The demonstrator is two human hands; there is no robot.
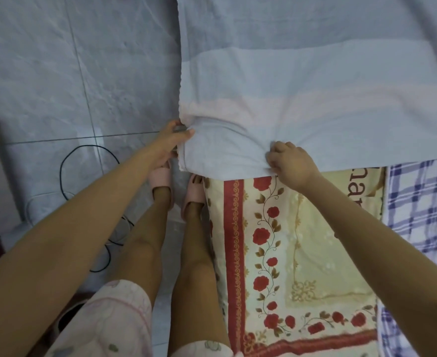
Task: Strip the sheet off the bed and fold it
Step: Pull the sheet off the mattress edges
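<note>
- looking down now: pale grey tiled floor (57,73) is filling the left, and the bed (289,253) is running along the right.
- the sheet (315,99) is lying over the far part of the bed, its near hem crossing the floral top.
- left hand (172,140) is pinching the sheet's corner at the bed's edge; right hand (289,163) is clenching a bunch of the near hem.
- counting: one sheet, two hands, two pink slippers (160,179), one black cable (65,171) looping over the tiles, one checked cloth (423,202) at far right.
- the sheet is looking thin and soft, pale blue with a faint pink band, creasing toward both grips.
- the bed top is showing red roses, vines and a red border on cream.
</note>
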